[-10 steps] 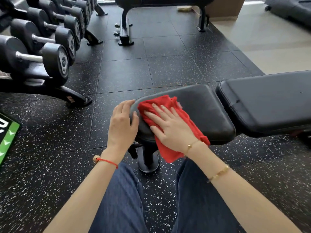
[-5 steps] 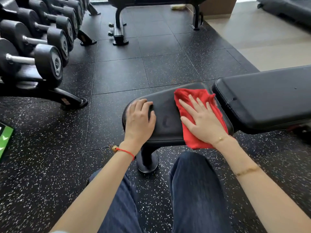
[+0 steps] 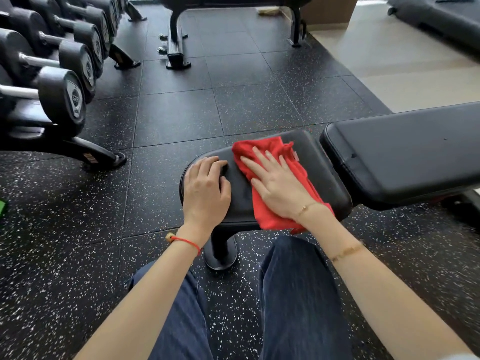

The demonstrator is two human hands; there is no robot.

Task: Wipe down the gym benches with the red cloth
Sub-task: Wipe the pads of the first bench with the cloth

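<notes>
A red cloth [image 3: 272,149] lies across the middle of the black seat pad [image 3: 324,178] of a gym bench. My right hand [image 3: 278,188] presses flat on the cloth, fingers spread and pointing away from me. The cloth's near end hangs over the pad's front edge. On the pad's rounded left end rests my left hand [image 3: 206,190], fingers curled against the surface, just left of the cloth. The longer black backrest pad [image 3: 405,157] continues to the right, separated from the seat by a narrow gap.
A dumbbell rack [image 3: 59,100] with several dumbbells stands at the left, its foot reaching toward the bench. Another bench frame [image 3: 176,48] stands at the back. The bench's foot [image 3: 220,253] is between my knees. Speckled rubber floor lies all around.
My right hand swept the cloth from the seat's left end to its right end, then back toward the middle. My left hand shifted from the pad's edge onto its top.
</notes>
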